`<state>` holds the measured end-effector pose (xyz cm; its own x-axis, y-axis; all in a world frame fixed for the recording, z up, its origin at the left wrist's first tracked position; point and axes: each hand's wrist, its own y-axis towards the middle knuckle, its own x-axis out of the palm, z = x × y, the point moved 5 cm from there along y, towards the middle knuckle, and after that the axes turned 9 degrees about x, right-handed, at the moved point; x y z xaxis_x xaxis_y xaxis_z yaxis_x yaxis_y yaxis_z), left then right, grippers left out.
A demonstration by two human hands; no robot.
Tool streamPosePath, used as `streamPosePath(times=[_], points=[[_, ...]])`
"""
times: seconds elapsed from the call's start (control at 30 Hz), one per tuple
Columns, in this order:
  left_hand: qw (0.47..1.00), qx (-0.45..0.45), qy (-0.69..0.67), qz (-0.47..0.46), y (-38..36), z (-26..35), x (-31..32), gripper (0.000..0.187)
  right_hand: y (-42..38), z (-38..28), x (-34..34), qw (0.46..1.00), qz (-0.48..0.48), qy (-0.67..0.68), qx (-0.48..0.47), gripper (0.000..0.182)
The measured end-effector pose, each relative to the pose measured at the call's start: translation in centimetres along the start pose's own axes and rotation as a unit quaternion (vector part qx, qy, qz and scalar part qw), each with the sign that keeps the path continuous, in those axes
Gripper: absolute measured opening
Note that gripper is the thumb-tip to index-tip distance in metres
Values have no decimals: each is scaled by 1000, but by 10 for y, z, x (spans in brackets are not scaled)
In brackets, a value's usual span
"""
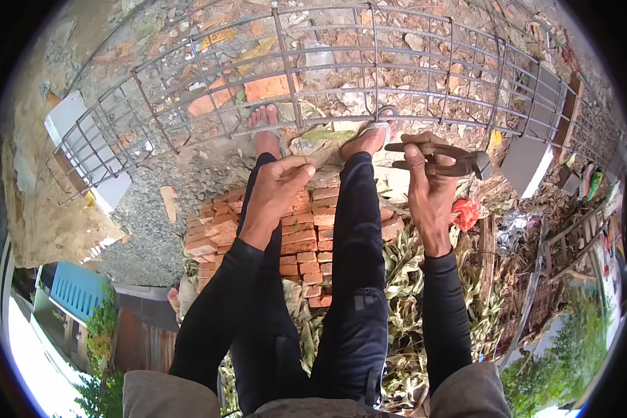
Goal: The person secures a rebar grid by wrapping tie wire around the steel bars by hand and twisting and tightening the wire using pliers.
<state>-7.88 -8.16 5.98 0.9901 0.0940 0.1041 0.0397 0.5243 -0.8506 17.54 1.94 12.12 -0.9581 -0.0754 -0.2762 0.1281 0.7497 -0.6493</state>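
My right hand (430, 202) is closed around dark metal pincers (475, 164), their jaws pointing right and their two handles spread to the left. My left hand (277, 191) is in front of my left shin, thumb and fingers pressed together in a pinch. Whatever it may hold is too small to make out. Beyond both hands a long cage of steel reinforcing bars (280, 54) runs across the view, with rods crossed by square ties. Neither hand visibly touches the cage.
A brick stack (301, 240) lies beneath my legs, with dry leaves (404, 320) beside it. Pale blocks (83, 129) and a grey block (526, 164) stand at the cage's ends. Loose bricks (272, 86) and rubble cover the ground. A red plastic bag (465, 213) lies right.
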Motion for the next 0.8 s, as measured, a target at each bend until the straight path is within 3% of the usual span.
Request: streamPosePath(times=[0.07, 0.17, 0.2, 0.27, 0.3, 0.4, 0.43, 0.47, 0.53, 0.57, 0.6, 0.67, 0.7, 0.73, 0.8], points=[[1000, -7, -19, -8, -1, -5, 1, 21, 25, 2, -7, 998, 65, -7, 12, 18], [999, -7, -45, -4, -2, -5, 1, 19, 60, 27, -11, 987, 138, -30, -79, 19], [999, -6, -53, -1, -2, -3, 3, 19, 65, 27, -10, 976, 151, -129, -89, 21], [999, -17, -31, 16, 1, 1, 4, 17, 71, 50, -2, 985, 148, -74, 39, 23], [999, -23, -19, 25, 2, 2, 3, 16, 71, 51, 4, 983, 153, -96, 36, 26], [998, -16, -48, 36, 8, 4, 6, 18, 79, 68, 4, 946, 184, -260, -68, 31], [997, -8, -60, 39, 11, 4, 9, 19, 68, 56, 11, 944, 221, -232, -74, 40], [996, 0, -72, 44, 13, 4, 12, 19, 54, 39, 17, 917, 259, -290, -85, 46], [994, -12, -96, 43, 14, 6, 11, 21, 28, 17, 30, 904, 234, -332, -132, 46], [993, -32, -112, 34, 13, 8, 12, 23, 16, 20, 42, 971, 128, -202, -3, 44], [990, -51, -129, 25, 13, 11, 14, 25, 2, 25, 63, 990, 15, -64, 126, 43], [988, -50, -148, 11, 12, 15, 15, 26, -18, 43, 91, 948, -140, -57, 282, 39], [988, -58, -145, 1, 14, 11, 13, 27, -25, 44, 101, 911, -166, 82, 370, 36], [988, -66, -141, -8, 17, 7, 10, 28, -22, 48, 103, 907, -175, 107, 367, 36], [991, 11, -129, -24, 20, 12, 3, 32, -17, 58, 107, 896, -195, 157, 367, 35]])
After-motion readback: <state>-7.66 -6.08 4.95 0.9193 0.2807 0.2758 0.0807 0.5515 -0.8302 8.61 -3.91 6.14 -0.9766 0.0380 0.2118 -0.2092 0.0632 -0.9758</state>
